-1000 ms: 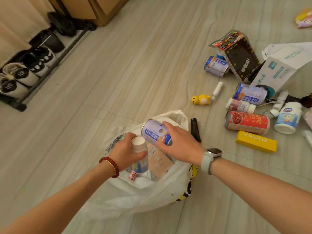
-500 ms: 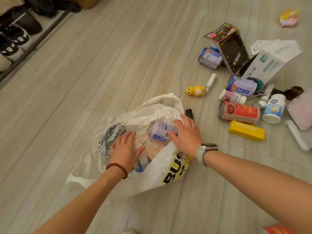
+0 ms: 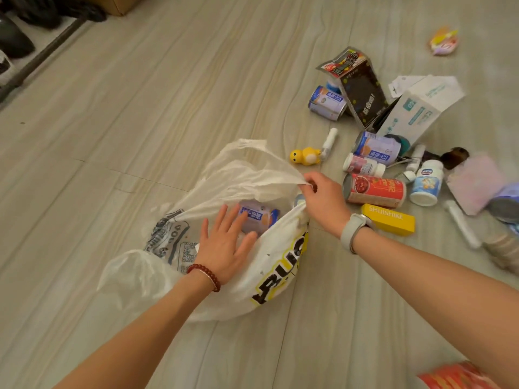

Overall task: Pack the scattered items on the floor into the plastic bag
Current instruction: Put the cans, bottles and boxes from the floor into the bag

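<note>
Plastic bag [image 3: 269, 265] | right hand [image 3: 323, 200] pinches rim | left hand [image 3: 227, 245] flat, splayed

White plastic bag [image 3: 238, 175] with black-and-yellow lettering, red can [image 3: 375, 190]

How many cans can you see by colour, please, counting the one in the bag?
Blue-and-white cans: 3
Red cans: 1
Total: 4, leaving out a blurred possible can at the right edge.

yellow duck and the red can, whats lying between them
Head view: a small white bottle with a pink label lies on its side between the yellow duck and the red can; otherwise bare floor.
</note>
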Tool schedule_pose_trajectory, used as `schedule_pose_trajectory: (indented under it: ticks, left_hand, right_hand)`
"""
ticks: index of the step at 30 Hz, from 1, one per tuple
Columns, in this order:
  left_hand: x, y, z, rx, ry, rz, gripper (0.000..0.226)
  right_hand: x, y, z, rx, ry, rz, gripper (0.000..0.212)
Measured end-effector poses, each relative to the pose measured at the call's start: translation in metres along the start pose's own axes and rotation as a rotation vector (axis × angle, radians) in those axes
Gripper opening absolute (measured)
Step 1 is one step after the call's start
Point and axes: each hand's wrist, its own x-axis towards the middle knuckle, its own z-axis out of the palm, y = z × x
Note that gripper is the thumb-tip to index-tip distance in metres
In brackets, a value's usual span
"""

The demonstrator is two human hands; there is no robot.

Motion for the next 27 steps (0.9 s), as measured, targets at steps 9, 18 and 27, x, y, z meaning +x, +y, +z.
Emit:
schedule_pose_trajectory:
  ticks: [9,18,27]
  left_hand:
    - [0.038,0.05,-0.019,0.274,0.295,0.428,0.048]
    - [0.145,0.105,0.028,0.638,-0.375,0.369,0.047]
    - [0.135,0.087,0.055,0.705,-0.274,0.438,0.032]
  right_hand:
    - [-0.026,0.077,-0.035,-0.396,-0.167,-0.004,0.037]
    - [-0.026,0.142,-0.061,-0.654,0.017,0.296,0.045]
    - [-0.031,0.136,-0.048,-0.625,-0.149,0.259,0.045]
